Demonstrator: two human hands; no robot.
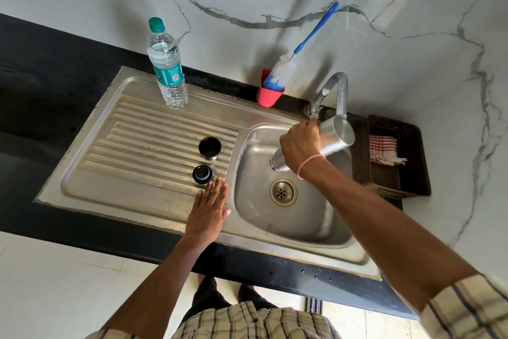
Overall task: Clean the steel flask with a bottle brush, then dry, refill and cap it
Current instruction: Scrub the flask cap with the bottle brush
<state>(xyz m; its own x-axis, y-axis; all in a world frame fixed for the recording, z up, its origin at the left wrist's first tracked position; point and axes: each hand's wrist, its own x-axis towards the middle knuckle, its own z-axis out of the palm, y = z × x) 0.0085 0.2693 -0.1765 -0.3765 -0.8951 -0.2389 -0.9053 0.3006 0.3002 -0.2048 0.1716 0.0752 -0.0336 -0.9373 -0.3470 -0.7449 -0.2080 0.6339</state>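
My right hand (300, 146) grips the steel flask (332, 136) around its middle and holds it tilted over the sink basin (261, 217), mouth down and to the left, base up under the tap (331, 91). My left hand (209, 209) rests flat with straight fingers on the draining board, just in front of the black stopper (202, 174). The black cup lid (210, 147) stands behind the stopper. A blue and white bottle brush (286, 69) stands in a red cup (268, 92) by the wall.
A clear water bottle (167, 63) with a green cap stands at the back of the draining board (132, 151). A dark tray (395, 157) right of the sink holds a red checked cloth (383, 150). The drain (283, 191) sits in the basin's middle.
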